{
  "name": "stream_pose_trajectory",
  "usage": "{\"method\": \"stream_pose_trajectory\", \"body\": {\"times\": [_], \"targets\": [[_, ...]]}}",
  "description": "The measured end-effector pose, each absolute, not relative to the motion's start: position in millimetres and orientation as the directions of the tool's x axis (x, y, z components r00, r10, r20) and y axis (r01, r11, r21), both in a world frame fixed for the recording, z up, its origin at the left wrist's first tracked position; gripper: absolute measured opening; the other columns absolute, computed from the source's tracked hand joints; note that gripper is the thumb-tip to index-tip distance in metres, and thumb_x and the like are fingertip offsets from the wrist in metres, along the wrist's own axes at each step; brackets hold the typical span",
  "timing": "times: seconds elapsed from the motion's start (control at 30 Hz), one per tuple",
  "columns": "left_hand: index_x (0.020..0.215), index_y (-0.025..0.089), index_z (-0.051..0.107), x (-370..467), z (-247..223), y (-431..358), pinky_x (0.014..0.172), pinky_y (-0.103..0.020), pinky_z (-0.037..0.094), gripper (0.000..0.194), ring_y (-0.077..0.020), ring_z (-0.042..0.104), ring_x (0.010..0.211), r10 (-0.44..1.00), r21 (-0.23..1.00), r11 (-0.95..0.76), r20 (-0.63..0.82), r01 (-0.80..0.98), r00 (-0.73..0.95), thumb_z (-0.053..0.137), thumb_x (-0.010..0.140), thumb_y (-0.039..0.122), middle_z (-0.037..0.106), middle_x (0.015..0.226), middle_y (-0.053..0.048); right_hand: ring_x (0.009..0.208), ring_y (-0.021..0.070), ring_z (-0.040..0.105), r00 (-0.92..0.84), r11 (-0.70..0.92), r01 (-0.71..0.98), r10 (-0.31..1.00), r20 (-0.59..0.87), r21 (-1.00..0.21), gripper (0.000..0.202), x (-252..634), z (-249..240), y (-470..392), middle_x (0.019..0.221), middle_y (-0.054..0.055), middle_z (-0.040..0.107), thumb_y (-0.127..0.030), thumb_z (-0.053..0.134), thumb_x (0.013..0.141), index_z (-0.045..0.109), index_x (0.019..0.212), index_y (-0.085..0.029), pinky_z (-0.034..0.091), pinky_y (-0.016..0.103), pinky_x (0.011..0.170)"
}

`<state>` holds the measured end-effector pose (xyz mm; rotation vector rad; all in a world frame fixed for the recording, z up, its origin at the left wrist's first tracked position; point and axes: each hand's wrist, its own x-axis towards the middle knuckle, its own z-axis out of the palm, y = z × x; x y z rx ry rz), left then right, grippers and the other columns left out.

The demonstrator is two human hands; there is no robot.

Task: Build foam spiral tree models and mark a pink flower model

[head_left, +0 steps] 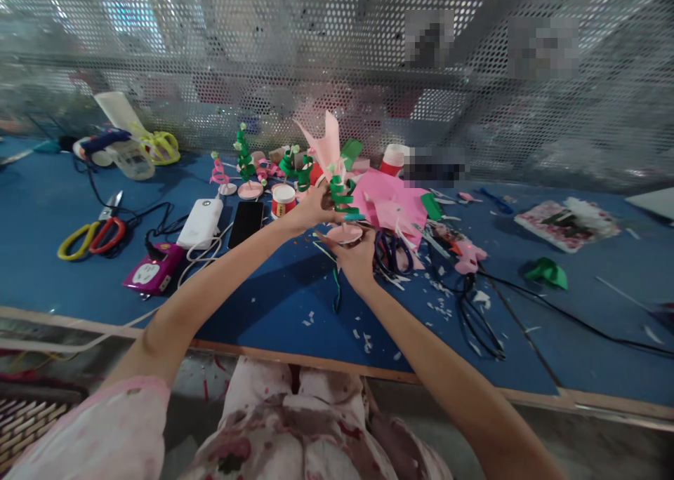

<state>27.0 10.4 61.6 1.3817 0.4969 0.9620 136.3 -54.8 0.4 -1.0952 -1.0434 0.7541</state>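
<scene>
Your right hand (358,261) is pinching the pink disc (344,234); at the disc's ten o'clock, your left hand (314,210) is gripping the green spiral (341,199).

Phone (246,224) left of the spiral tree (343,199), scissors (106,219) farther left, both on the table (284,304).

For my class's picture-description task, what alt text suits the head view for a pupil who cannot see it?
A person's right hand holds a pink disc beneath a green spiral, which the left hand touches. On the blue table, a spiral tree stands behind a black phone; scissors lie to the left, pink sheets just right of the hands.
</scene>
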Motion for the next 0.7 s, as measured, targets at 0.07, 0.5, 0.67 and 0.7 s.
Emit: {"method": "stream_pose_trajectory", "body": {"times": [0.07,0.5,0.67,0.7], "targets": [[0.112,0.014,0.05,32,62,5,0.093,-0.043,0.047,0.072,-0.0271,0.056,0.11,0.839,0.953,-0.076,0.22,-0.293,0.498,0.08,0.047,0.014,0.058,0.116,-0.014,0.091,0.0204,0.059,0.362,0.283,0.075,0.886,0.291,-0.956,0.068,136,-2,-55,0.102,0.009,0.056,-0.034,0.081,0.046,0.036,0.095,-0.021,0.05,0.036,0.08],[0.113,0.017,0.052,30,61,6,0.093,-0.042,0.048,0.072,-0.0257,0.057,0.109,0.829,0.951,-0.055,0.213,-0.305,0.516,0.081,0.047,0.014,0.061,0.112,-0.011,0.089,0.0165,0.061,0.129,0.246,-0.175,0.966,0.226,-0.953,0.055,125,-7,-59,0.099,0.005,0.055,-0.042,0.072,0.06,0.039,0.1,-0.022,0.05,0.036,0.087],[0.102,0.013,0.058,24,58,15,0.091,-0.041,0.049,0.063,-0.0236,0.061,0.1,0.863,0.978,-0.115,0.186,-0.175,0.47,0.083,0.044,0.016,0.066,0.102,-0.01,0.094,0.0193,0.06,0.177,0.228,-0.187,0.965,0.196,-0.955,0.058,129,-7,-59,0.099,0.006,0.06,-0.037,0.077,0.052,0.045,0.098,-0.02,0.048,0.039,0.09],[0.101,0.013,0.059,22,57,17,0.09,-0.042,0.049,0.061,-0.0232,0.062,0.098,0.871,0.981,-0.124,0.18,-0.149,0.457,0.082,0.045,0.017,0.067,0.098,-0.01,0.094,0.0194,0.061,0.18,0.228,-0.184,0.964,0.195,-0.956,0.057,130,-7,-59,0.099,0.006,0.061,-0.037,0.077,0.053,0.045,0.098,-0.02,0.047,0.04,0.09]]}}
